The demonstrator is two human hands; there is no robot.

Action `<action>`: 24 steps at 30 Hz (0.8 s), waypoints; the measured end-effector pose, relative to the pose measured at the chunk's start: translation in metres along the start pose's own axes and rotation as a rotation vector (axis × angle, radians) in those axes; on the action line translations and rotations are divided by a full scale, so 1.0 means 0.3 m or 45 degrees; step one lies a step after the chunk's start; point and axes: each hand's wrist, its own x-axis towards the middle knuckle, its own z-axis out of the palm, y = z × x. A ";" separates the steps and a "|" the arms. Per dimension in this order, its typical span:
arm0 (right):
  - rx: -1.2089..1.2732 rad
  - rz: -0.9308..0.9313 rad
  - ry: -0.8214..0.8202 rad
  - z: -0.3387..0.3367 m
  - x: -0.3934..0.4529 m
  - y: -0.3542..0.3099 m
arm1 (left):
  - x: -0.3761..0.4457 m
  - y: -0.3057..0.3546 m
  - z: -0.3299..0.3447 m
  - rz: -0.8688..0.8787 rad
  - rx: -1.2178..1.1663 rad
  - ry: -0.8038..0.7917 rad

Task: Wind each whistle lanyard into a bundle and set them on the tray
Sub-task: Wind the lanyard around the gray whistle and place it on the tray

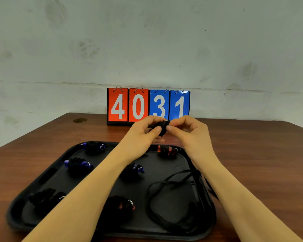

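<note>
Six wound whistle bundles (95,147) lie on one black tray (47,173), with one loose lanyard (166,187). Two hands (143,130) hold a seventh whistle (162,128). One scoreboard (148,106) shows four number cards.

One head-worn view looks forward and down, close over the tray (209,198), facing the wall (147,41).

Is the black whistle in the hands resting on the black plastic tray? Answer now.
No: both hands, left and right, pinch the black whistle above the brown wooden table, beyond the black plastic tray.

Brown wooden table (252,154); black tray (47,175); flip scoreboard (148,106).
</note>
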 end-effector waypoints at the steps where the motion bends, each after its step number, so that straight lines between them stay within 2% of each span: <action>1: 0.027 0.015 0.007 -0.001 0.000 0.000 | 0.000 0.001 0.002 0.012 0.014 -0.004; 5: 0.149 0.103 -0.001 -0.001 -0.001 -0.005 | 0.001 0.002 0.002 0.063 0.120 0.024; 10: 0.258 0.199 -0.045 -0.007 0.003 -0.009 | 0.002 0.009 0.002 0.002 0.020 0.033; 13: 0.269 0.206 -0.059 -0.015 0.004 -0.009 | 0.001 0.011 0.000 0.029 0.068 0.031; 18: 0.170 0.128 -0.116 -0.021 0.006 -0.012 | 0.002 0.008 -0.002 0.019 0.109 0.054; 24: -0.113 -0.013 -0.102 -0.011 0.002 -0.014 | -0.004 0.007 0.008 0.042 0.181 0.014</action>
